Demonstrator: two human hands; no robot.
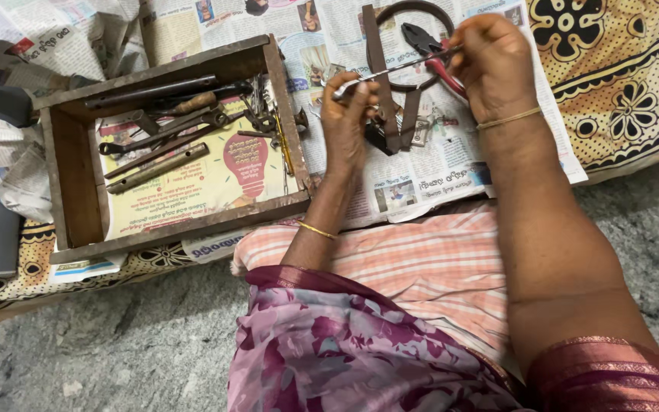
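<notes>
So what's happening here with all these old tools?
A person sits on the floor and holds a thin metal rod between both hands: the left hand grips one end, the right hand the other. Below the hands, red-handled pliers, a metal ring and rusty flat bars lie on spread newspaper. To the left stands a shallow wooden box lined with paper, holding more rusty tools.
</notes>
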